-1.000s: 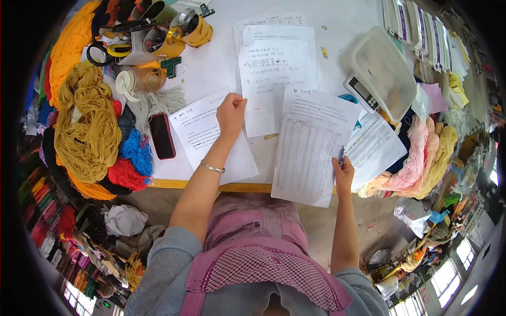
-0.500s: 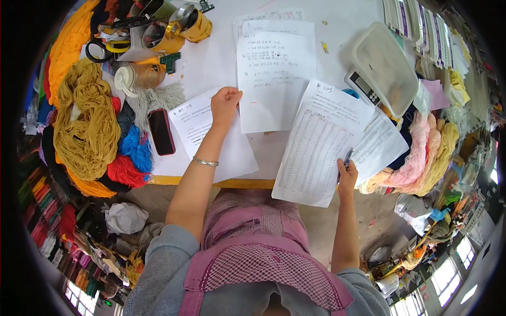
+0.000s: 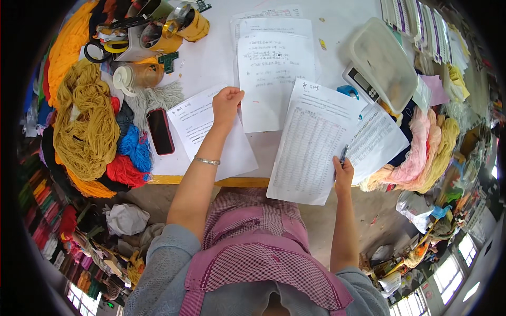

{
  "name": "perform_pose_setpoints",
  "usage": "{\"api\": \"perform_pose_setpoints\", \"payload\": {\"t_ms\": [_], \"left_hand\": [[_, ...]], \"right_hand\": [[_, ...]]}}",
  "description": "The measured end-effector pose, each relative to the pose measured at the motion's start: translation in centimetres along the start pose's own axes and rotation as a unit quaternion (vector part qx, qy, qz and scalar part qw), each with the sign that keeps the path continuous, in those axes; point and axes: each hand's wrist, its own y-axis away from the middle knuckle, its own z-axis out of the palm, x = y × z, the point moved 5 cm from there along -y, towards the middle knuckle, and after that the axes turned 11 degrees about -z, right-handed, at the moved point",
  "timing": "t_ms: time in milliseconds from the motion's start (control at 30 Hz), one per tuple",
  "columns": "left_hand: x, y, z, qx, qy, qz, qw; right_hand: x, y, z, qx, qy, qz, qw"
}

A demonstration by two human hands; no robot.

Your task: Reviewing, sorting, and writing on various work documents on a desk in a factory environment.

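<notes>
In the head view, the left hand [image 3: 228, 104] is above the table [image 3: 211, 52], fingers curled loosely inward, with thumb and forefinger at the left edge of a handwritten sheet [image 3: 274, 108]; whether they pinch that paper cannot be told. A silver bangle [image 3: 207, 160] circles the left wrist, and under the forearm lies a printed sheet [image 3: 192, 118], set at a slant. The right hand [image 3: 343, 174] grasps a pen [image 3: 344, 154], its tip end pointing up and away from the person. The same hand is at the right edge of a page with a ruled table [image 3: 305, 150], which lies in front of the person, its lower part jutting past the table's yellow edge. This page covers part of another printed sheet [image 3: 380, 139] to its right.

Beyond that sheet, a clear plastic container [image 3: 382, 60] sits over a digital scale [image 3: 362, 83], leaving display and buttons exposed; a small blue object [image 3: 348, 91] is just beside the scale. Pink yarn [image 3: 412, 155] and pale yellow yarn [image 3: 441, 150] lie at the table's right side. On the left, a smartphone [image 3: 160, 131], screen dark, lies between the printed sheet and piled mustard yarn [image 3: 87, 126], blue yarn [image 3: 136, 150] and red yarn [image 3: 128, 171]. Farther back are a white-lidded plastic bottle [image 3: 147, 75], lying on its side, and a yellow cup [image 3: 195, 27].
</notes>
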Motion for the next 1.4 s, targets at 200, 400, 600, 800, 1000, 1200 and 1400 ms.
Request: {"api": "perform_pose_setpoints", "payload": {"t_ms": [200, 400, 600, 800, 1000, 1200, 1400], "left_hand": [[-0.2, 0.3, 0.1, -0.013, 0.019, -0.001, 1.0], [-0.4, 0.2, 0.0, -0.014, 0.02, 0.005, 1.0], [-0.7, 0.2, -0.4, -0.008, 0.021, 0.004, 1.0], [-0.7, 0.2, -0.4, 0.002, 0.019, 0.0, 1.0], [-1.0, 0.3, -1.1, 0.022, -0.027, 0.007, 0.999], [-1.0, 0.0, -1.8, 0.035, -0.021, 0.033, 0.999], [-0.9, -0.8, -2.5, 0.065, -0.103, 0.094, 0.988]], "right_hand": [[0.4, 0.0, -0.3, -0.011, -0.001, 0.019, 1.0], [0.3, 0.0, -0.1, -0.013, -0.005, 0.01, 1.0], [0.1, 0.0, 0.4, -0.013, 0.0, 0.009, 1.0], [0.5, -0.3, 0.7, -0.011, 0.033, 0.011, 0.999], [-0.2, -0.6, 2.0, -0.016, 0.095, -0.001, 0.995], [0.2, -0.3, 1.7, -0.018, 0.108, -0.006, 0.994], [-2.1, -1.5, 3.9, -0.037, 0.271, -0.055, 0.96]]}}
